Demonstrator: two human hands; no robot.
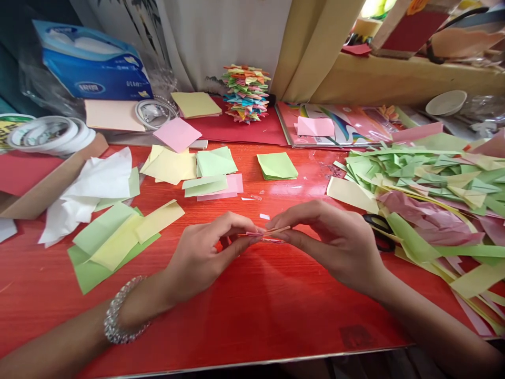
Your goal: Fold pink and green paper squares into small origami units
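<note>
Between both hands, just above the red table [252, 316], is a small folded pink and orange paper piece [272, 234]. My left hand [209, 245] pinches its left end with thumb and fingertips; a beaded bracelet [118, 310] circles that wrist. From the other side my right hand [327, 237] grips the right end, thumb below and fingers above. The piece is seen nearly edge-on, so its exact folds are hard to make out. Beyond the fingertips lies a tiny white paper scrap [264, 216]. Black scissors handles [381, 231] show partly behind the right hand.
Green paper squares [277, 165] sit ahead, with pale green and yellow stacks [169, 163] to their left. A pile of folded green pieces [426, 173] spreads at right. Tape rolls [47, 134], a blue tissue pack [94, 68] and a tower of folded paper stars [246, 95] stand behind.
</note>
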